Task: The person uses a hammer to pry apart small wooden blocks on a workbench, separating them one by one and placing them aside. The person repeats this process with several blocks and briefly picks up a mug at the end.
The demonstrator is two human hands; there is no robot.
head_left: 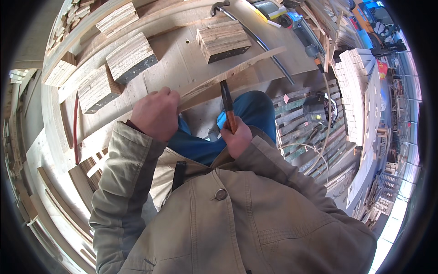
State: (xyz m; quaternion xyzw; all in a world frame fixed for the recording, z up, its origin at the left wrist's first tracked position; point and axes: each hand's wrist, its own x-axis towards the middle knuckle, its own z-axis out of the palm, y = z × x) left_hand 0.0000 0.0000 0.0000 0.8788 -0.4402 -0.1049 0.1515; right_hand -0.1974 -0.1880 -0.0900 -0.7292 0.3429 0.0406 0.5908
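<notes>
My left hand (156, 114) is closed at the left end of a long, thin wooden strip (211, 86), which rises toward the far right along the near side of the workbench. In my right hand (237, 138) is a hand tool (227, 99) with an orange-brown handle and a dark metal end. The dark end points away from me and reaches the near side of the strip; its exact kind cannot be told. Past the strip, a laminated wooden block (223, 39) lies on the pale plywood benchtop (175, 55). Two more wooden blocks (130, 57) (96, 89) sit beyond my left hand.
A claw hammer (255, 37) with a long dark shaft lies across the far right of the bench. Beside it is a nail gun (305, 37) with a pale hose (328, 107). A slatted pallet (292, 116) and stacked timber (358, 86) stand right. A red rod (76, 132) is at left.
</notes>
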